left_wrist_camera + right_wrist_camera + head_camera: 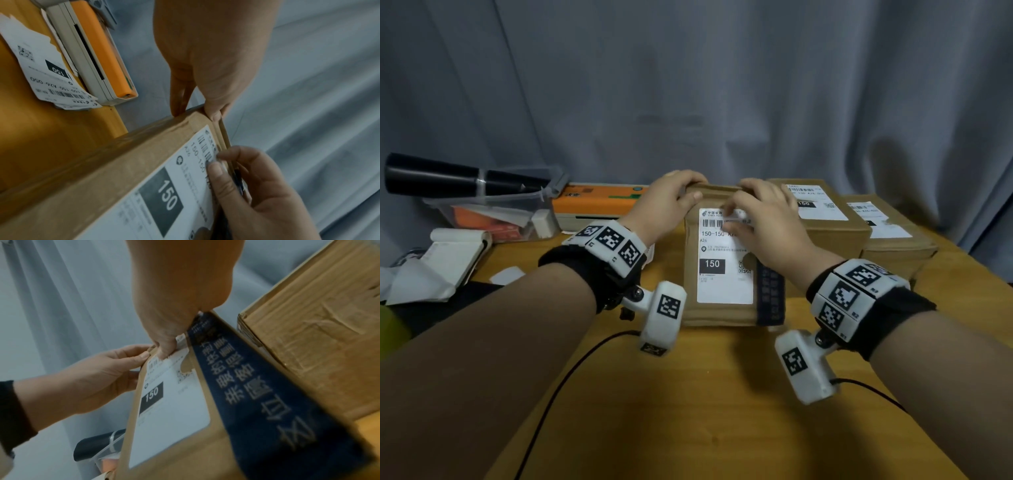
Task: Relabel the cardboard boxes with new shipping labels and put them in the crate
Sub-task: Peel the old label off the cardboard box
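Note:
A flat cardboard box (722,313) stands tilted up toward me at the table's middle. It has a blue tape strip (246,394) down its right side. Its white shipping label (722,277) reads 150 and has a torn notch on its right edge. My left hand (678,195) grips the box's far left corner (201,113), thumb on top and fingers behind. My right hand (746,219) pinches the label's upper right part (213,155) between thumb and forefinger, where the paper is lifted and torn (180,344).
Two more labelled boxes (822,222) (893,240) lie at the back right, close beside the held one. An orange label printer (595,202) sits at the back left, torn-off labels (47,69) before it. A clear bin (493,212) with a black roll and backing paper (448,260) fill the left.

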